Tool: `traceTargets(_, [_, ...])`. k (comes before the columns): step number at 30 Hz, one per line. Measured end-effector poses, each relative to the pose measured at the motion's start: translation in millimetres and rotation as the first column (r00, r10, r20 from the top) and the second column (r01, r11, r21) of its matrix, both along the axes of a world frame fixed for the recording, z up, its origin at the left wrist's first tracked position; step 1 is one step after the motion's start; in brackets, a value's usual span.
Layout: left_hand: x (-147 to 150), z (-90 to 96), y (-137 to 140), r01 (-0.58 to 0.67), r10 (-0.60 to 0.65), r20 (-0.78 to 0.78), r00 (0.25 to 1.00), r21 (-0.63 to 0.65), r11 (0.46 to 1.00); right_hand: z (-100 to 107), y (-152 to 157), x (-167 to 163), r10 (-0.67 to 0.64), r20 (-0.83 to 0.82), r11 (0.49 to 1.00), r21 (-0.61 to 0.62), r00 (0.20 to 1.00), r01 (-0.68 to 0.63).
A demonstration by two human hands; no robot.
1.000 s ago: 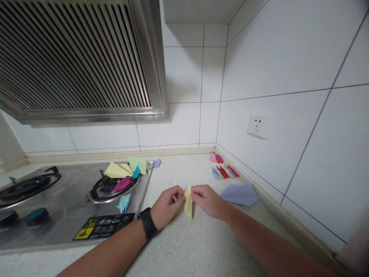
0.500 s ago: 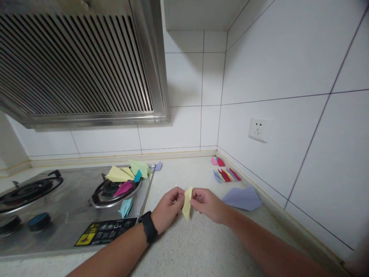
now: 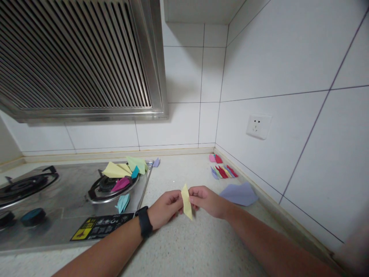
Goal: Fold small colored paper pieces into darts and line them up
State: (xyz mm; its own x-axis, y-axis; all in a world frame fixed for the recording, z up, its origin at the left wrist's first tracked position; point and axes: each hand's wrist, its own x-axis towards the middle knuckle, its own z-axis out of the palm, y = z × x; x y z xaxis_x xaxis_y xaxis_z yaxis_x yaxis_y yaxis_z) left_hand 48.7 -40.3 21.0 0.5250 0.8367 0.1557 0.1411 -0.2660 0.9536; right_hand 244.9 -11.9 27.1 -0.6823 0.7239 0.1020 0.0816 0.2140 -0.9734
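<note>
A narrow piece of folded yellow paper [image 3: 186,203] with pointed ends stands between my hands, above the pale speckled countertop [image 3: 184,254]. My left hand [image 3: 167,209], below a black watch [image 3: 144,222], pinches its left edge. From the other side, the thumb and fingers of my right hand [image 3: 208,201] grip the right edge. Some fingertips are hidden behind the paper. Just beyond my right hand lies a large purple folded paper [image 3: 240,193].
Several small coloured folded papers [image 3: 224,172] lie in a row by the right wall, with pink and red ones [image 3: 215,158] behind. On the left, a gas stove [image 3: 72,200] bears yellow [image 3: 117,170], magenta [image 3: 120,184] and light-blue [image 3: 123,203] folded papers. A range hood [image 3: 86,113] overhangs it.
The yellow paper has turned a little, its lower tip now pointing further right. Both hands keep their hold on it. The whole view has shifted slightly.
</note>
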Motion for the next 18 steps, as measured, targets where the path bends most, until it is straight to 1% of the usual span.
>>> traceTargets(2, [0.3,2.5,-1.7,0.029,-0.029,0.002,1.0,0.023,0.999,0.2,0.4,1.3,0.025,0.012,1.0,-0.007,1.0,-0.025])
traceTargets(4, [0.3,3.1,-2.0,0.028,-0.028,0.001,1.0,0.038,0.999,0.0,0.7,1.0,0.024,0.013,1.0,-0.01,1.0,-0.024])
traceTargets(7, [-0.8,1.0,0.4,-0.049,0.05,-0.007,0.999,0.059,0.997,-1.7,1.2,-2.2,-0.045,-0.015,0.999,-0.008,0.999,0.045])
traceTargets(10, [-1.9,-1.5,3.7,-0.097,0.099,-0.01,0.995,0.124,0.988,-4.4,2.1,-5.1,-0.111,-0.023,0.994,-0.014,0.994,0.111])
traceTargets(14, [-2.4,-2.4,5.2,-0.136,0.151,-0.057,0.987,0.202,0.97,-7.0,4.0,-5.1,-0.103,-0.014,0.995,0.001,0.995,0.103])
traceTargets(18, [-1.8,-1.5,3.9,-0.159,0.187,-0.093,0.978,0.249,0.955,-5.0,3.4,-4.9,-0.114,0.018,0.993,0.032,0.993,0.114])
